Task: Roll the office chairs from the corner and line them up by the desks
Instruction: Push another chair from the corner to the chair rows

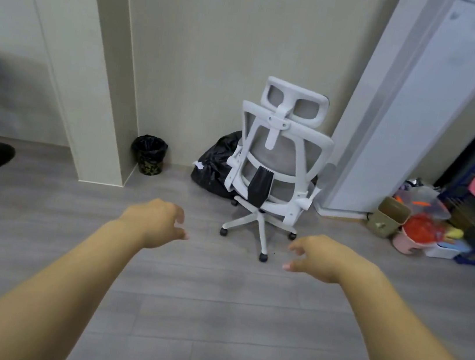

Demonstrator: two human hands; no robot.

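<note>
- Reaching forward, our left hand point(154, 220) and right hand point(319, 258) hang loosely curled at mid-frame, holding nothing
- We see the white office chair point(274, 166) right of centre, back toward us, apart from both hands, beside a black rubbish bag point(215, 164)

White mesh office chair point(276, 167) stands upright in the corner, back facing the camera.

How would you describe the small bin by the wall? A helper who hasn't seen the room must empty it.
Find the white office chair facing the wall. Left of it slumps a full black rubbish bag; further left, at the foot of the wall pillar, stands the small bin. It alone is upright, camouflage-patterned and black-lined.
</note>
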